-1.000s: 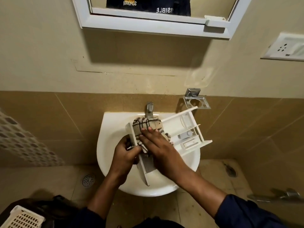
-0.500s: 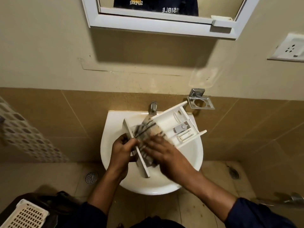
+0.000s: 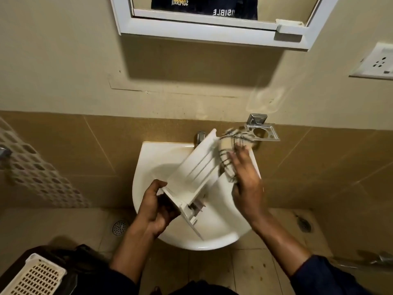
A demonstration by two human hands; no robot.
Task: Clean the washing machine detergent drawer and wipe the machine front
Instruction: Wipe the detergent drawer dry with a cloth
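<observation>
Wiping of the drawer (image 3: 195, 173) was in hand. Left hand (image 3: 156, 209) gripped its front end above the sink (image 3: 144, 162); right hand (image 3: 244, 182), fingers fairly straight, pressed a cloth (image 3: 228, 150) on its side. Next it probably needed turning.

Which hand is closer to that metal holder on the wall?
Right. The right hand is just below the metal holder; the left hand grips the detergent drawer, far lower left.
</observation>
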